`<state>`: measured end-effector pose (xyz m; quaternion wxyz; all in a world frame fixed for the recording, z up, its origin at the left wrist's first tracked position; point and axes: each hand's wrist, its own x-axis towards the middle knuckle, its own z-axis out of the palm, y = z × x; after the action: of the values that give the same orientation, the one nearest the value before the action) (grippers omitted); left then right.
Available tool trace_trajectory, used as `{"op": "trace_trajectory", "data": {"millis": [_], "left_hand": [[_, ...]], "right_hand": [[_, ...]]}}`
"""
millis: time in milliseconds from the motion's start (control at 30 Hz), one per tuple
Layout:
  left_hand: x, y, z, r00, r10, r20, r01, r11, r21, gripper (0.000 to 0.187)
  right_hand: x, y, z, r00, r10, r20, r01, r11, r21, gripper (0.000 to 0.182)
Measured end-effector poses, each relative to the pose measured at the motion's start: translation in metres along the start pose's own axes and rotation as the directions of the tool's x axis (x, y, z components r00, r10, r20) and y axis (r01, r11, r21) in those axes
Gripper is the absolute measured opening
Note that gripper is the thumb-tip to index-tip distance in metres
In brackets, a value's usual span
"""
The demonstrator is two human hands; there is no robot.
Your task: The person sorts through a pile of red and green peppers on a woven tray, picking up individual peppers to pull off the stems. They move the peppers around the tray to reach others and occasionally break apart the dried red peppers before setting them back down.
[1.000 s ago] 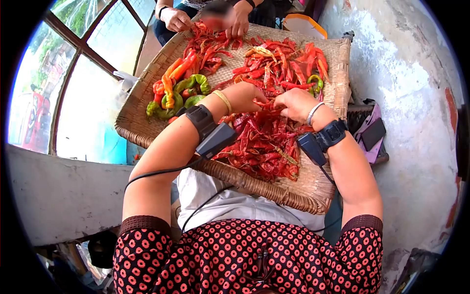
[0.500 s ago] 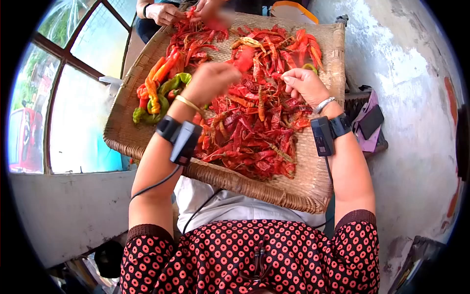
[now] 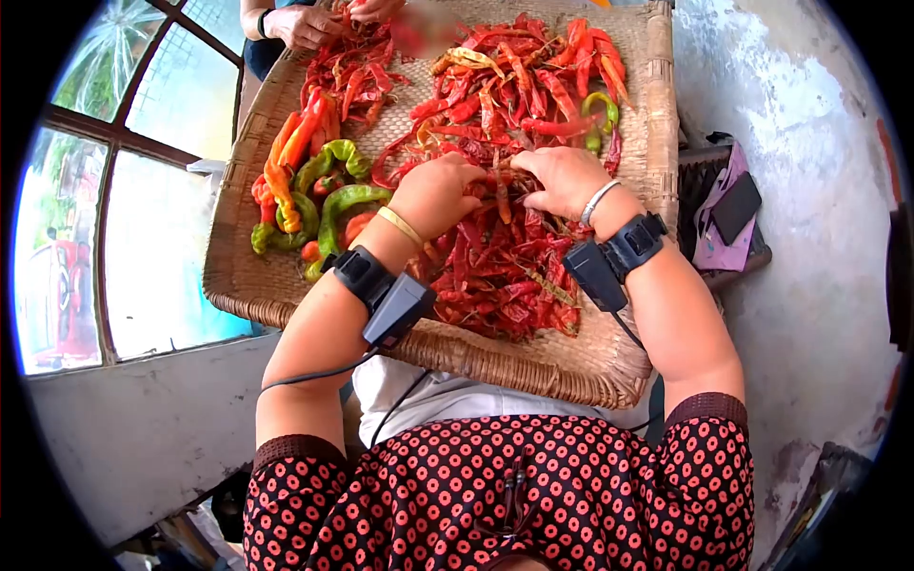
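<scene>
A heap of dried red chilies (image 3: 495,276) lies on a wide woven bamboo tray (image 3: 609,352). Over the middle of the heap, my left hand (image 3: 436,195) reaches in from the left, thumb and fingers apart. My right hand (image 3: 565,181) faces it from the right, fingers curved and thumb apart at the chilies. Both hands' fingertips are at the heap, and I make out nothing held in either. A brownish dried chili (image 3: 502,195) lies between them. Beyond my right hand are a bright red chili (image 3: 557,126) and a green chili (image 3: 600,114).
Fresh green peppers (image 3: 343,205) and orange-red peppers (image 3: 300,143) lie along the tray's left side. At the far left corner, another person's hands (image 3: 309,27) work over red chilies. A stool with a pink cloth and dark phone-like object (image 3: 736,211) stands right, before a wall (image 3: 809,190).
Both hands have come closer together and down to the heap's middle. My right hand has opened from a pinch. The view has shifted, and a red chili now lies beside the green one.
</scene>
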<state>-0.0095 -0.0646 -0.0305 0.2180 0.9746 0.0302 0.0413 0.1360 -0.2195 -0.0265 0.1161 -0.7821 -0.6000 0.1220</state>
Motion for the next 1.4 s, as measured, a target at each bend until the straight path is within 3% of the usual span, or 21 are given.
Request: {"op": "trace_trajectory", "data": {"millis": [67, 167, 200, 267, 333, 400, 467, 533, 567, 633, 667, 733, 800, 833, 900, 967, 1067, 1200, 1300, 1367, 1400], "left_hand": [[-0.002, 0.000, 0.000, 0.999, -0.007, 0.038, 0.005, 0.999, 0.054, 0.032], [0.000, 0.007, -0.007, 1.000, 0.015, 0.024, -0.018, 0.989, 0.148, 0.022], [0.000, 0.005, -0.011, 0.999, 0.039, 0.032, -0.041, 0.996, 0.079, 0.017], [0.001, 0.006, -0.020, 0.995, 0.104, -0.002, -0.104, 0.993, -0.052, 0.008], [0.001, 0.007, -0.028, 0.997, 0.068, -0.042, -0.078, 0.954, -0.288, 0.010], [-0.002, 0.017, -0.047, 0.993, -0.110, 0.034, 0.114, 0.895, -0.432, 0.002], [-0.002, 0.002, -0.049, 0.979, -0.191, 0.067, 0.170, 0.600, -0.781, 0.004], [-0.002, 0.002, -0.062, 0.964, -0.267, -0.001, 0.135, 0.490, -0.861, 0.004], [-0.002, -0.006, -0.064, 0.942, -0.328, -0.073, 0.083, 0.438, -0.895, 0.003], [0.002, -0.028, -0.068, 0.867, -0.457, -0.199, -0.035, 0.343, -0.939, 0.008], [0.006, -0.034, -0.065, 0.780, -0.538, -0.321, -0.209, 0.259, -0.943, 0.015], [0.012, -0.032, -0.063, 0.515, -0.791, -0.330, -0.240, 0.237, -0.942, 0.024], [0.006, -0.038, -0.054, 0.669, -0.654, -0.353, -0.015, 0.463, -0.886, 0.028], [0.006, -0.016, -0.052, 0.748, -0.596, -0.292, 0.090, 0.527, -0.845, 0.029], [0.007, 0.014, -0.046, 0.895, -0.445, -0.026, 0.257, 0.564, -0.784, 0.022], [0.006, 0.027, -0.034, 0.979, -0.177, 0.103, 0.186, 0.555, -0.811, 0.025], [0.006, 0.038, -0.019, 0.949, -0.058, 0.310, 0.285, 0.579, -0.764, 0.020], [0.001, 0.043, -0.006, 0.958, -0.051, 0.283, 0.258, 0.592, -0.763, 0.019], [0.001, 0.041, -0.008, 0.921, -0.067, 0.384, 0.357, 0.543, -0.760, 0.017], [0.001, 0.040, -0.025, 0.874, -0.040, 0.483, 0.422, 0.555, -0.717, 0.017], [0.002, 0.033, -0.031, 0.878, -0.024, 0.477, 0.391, 0.611, -0.688, 0.016]], "right_hand": [[-0.001, 0.004, 0.001, 0.999, -0.004, 0.036, 0.003, 1.000, 0.017, 0.036], [0.001, 0.003, -0.004, 0.993, 0.035, 0.114, -0.043, 0.996, 0.072, 0.024], [0.000, 0.006, -0.002, 0.999, -0.003, 0.048, -0.005, 0.986, 0.166, 0.021], [0.001, 0.012, -0.002, 0.997, -0.014, 0.082, -0.006, 0.971, 0.241, 0.020], [0.000, 0.015, -0.007, 0.996, -0.004, 0.091, -0.020, 0.965, 0.262, 0.022], [-0.001, 0.013, -0.014, 0.995, -0.004, 0.099, -0.025, 0.957, 0.289, 0.024], [-0.003, 0.010, -0.022, 0.988, 0.075, 0.137, -0.130, 0.881, 0.455, 0.027], [-0.004, 0.012, -0.026, 0.991, 0.052, 0.124, -0.111, 0.836, 0.537, 0.029], [-0.004, 0.014, -0.026, 0.987, 0.040, 0.158, -0.134, 0.746, 0.652, 0.029], [-0.006, 0.014, -0.030, 0.986, -0.030, 0.163, -0.113, 0.599, 0.793, 0.027], [-0.007, 0.014, -0.031, 0.986, -0.030, 0.164, -0.113, 0.598, 0.793, 0.027], [-0.008, 0.012, -0.035, 0.993, -0.047, 0.111, -0.094, 0.276, 0.956, 0.024], [-0.011, 0.011, -0.039, 0.997, -0.042, 0.058, -0.047, 0.240, 0.970, 0.023], [-0.010, 0.012, -0.037, 0.998, -0.043, 0.041, -0.031, 0.202, 0.979, 0.023], [-0.010, 0.010, -0.036, 0.999, -0.042, 0.030, -0.024, 0.151, 0.988, 0.023], [-0.010, 0.008, -0.032, 0.998, -0.061, 0.036, -0.027, 0.152, 0.988, 0.023], [-0.010, 0.001, -0.031, 0.995, -0.079, 0.055, -0.043, 0.152, 0.988, 0.022], [-0.009, -0.004, -0.029, 0.996, -0.082, 0.035, -0.026, 0.117, 0.993, 0.021], [-0.006, -0.002, -0.025, 0.998, -0.059, -0.006, 0.013, 0.123, 0.992, 0.022], [-0.002, 0.004, -0.019, 0.990, 0.138, -0.023, -0.002, 0.175, 0.985, 0.019], [0.000, 0.008, -0.015, 0.990, 0.140, -0.027, 0.002, 0.174, 0.985, 0.019]]}}
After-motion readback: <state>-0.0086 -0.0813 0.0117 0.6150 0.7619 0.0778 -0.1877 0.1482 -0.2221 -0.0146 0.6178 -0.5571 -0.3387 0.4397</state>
